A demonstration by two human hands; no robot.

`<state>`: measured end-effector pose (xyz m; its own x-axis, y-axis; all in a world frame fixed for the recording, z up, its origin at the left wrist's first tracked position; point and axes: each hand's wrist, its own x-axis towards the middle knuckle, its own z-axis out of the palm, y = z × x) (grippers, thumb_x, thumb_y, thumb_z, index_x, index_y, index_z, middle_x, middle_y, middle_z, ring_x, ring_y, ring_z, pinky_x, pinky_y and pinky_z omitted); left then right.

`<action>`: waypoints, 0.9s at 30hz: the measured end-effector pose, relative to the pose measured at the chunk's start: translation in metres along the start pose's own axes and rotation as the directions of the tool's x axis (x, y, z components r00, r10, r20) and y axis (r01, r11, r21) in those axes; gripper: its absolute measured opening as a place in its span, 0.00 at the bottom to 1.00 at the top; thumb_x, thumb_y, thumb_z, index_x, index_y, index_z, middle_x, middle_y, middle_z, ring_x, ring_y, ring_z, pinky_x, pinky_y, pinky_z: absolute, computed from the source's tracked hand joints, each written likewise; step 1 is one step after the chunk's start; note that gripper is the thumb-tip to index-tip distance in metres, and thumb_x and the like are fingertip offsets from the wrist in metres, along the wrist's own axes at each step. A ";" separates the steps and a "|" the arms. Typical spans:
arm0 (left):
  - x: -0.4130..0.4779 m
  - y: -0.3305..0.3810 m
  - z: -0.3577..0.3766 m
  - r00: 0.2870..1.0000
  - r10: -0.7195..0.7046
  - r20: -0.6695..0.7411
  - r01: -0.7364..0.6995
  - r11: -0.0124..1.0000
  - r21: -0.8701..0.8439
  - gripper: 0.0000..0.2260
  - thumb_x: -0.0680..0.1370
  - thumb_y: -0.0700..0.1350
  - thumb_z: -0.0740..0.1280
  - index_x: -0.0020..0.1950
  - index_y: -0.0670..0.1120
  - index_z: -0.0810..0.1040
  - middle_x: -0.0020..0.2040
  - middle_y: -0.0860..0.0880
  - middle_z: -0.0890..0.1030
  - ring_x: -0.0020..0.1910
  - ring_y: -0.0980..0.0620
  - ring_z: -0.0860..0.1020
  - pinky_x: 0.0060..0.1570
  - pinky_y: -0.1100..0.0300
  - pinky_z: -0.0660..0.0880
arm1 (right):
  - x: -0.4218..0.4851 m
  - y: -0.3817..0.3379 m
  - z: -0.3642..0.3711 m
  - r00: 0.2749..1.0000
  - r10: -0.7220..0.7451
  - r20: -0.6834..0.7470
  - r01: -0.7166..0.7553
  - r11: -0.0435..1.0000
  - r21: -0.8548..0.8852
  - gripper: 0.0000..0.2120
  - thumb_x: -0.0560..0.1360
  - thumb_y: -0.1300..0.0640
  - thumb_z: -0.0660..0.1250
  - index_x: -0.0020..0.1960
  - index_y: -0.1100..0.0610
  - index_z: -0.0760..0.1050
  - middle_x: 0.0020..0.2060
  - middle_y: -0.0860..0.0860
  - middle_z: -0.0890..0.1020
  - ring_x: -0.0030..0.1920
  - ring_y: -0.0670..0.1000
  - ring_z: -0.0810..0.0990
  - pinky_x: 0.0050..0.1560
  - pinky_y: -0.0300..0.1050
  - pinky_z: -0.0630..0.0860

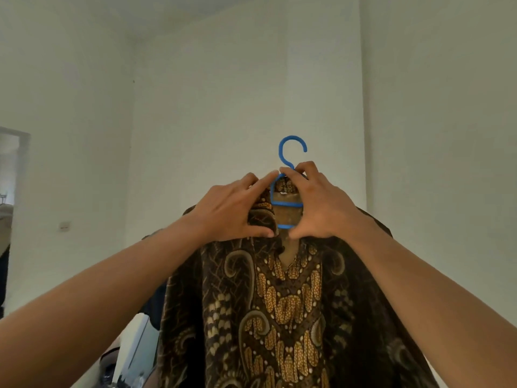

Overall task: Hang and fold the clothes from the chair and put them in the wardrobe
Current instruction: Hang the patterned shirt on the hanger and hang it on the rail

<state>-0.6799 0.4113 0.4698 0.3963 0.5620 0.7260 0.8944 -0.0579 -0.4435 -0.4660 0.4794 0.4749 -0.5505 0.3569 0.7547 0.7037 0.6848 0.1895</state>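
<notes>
Head view. One batik shirt [279,303] hangs on one blue hanger [288,204], held up in front of the wall [223,93].

The left hand [232,211], left of the hanger's neck, pinches the collar [263,214] between thumb and fingers. The right hand [321,208], right of the neck, grips the hanger just under the hook [292,137].

Handling, as judged:
- The shirt is light, soft and limp. It may slide off the hanger if the hanger is tilted.
- The hanger looks thin and stiff.
- Carry by the hook or neck and keep it level. Do not lift by the cloth.

Count: one shirt, one hanger, two hands.
</notes>
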 end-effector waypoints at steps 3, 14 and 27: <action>-0.002 0.002 -0.004 0.998 -0.011 -0.067 0.017 0.996 0.090 0.50 0.67 0.80 0.59 0.81 0.55 0.50 0.56 0.48 0.73 0.37 0.51 0.74 0.34 0.57 0.75 | -0.006 0.005 -0.003 0.999 -0.041 -0.013 0.043 0.990 0.132 0.58 0.57 0.36 0.78 0.78 0.42 0.49 0.68 0.46 0.57 0.63 0.50 0.71 0.55 0.52 0.80; -0.039 0.022 -0.017 0.995 -0.066 0.079 0.058 0.993 0.099 0.52 0.65 0.82 0.57 0.81 0.56 0.49 0.56 0.47 0.72 0.38 0.51 0.75 0.34 0.54 0.77 | -0.075 -0.006 0.028 0.999 0.027 0.037 -0.038 0.937 0.348 0.64 0.54 0.23 0.72 0.77 0.35 0.38 0.62 0.47 0.72 0.58 0.50 0.76 0.56 0.51 0.79; -0.084 0.056 -0.101 1.000 0.029 -0.008 -0.028 0.996 0.082 0.51 0.63 0.84 0.55 0.80 0.57 0.55 0.51 0.49 0.72 0.37 0.52 0.72 0.29 0.56 0.75 | -0.131 -0.063 -0.070 0.991 0.127 0.031 -0.129 0.989 0.077 0.67 0.55 0.25 0.73 0.77 0.40 0.33 0.55 0.47 0.69 0.49 0.48 0.76 0.43 0.44 0.77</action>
<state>-0.6419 0.2771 0.4368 0.4236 0.5537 0.7170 0.8630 -0.0061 -0.5051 -0.4063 0.3449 0.4080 -0.4706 0.4606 0.7526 0.7322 0.6798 0.0417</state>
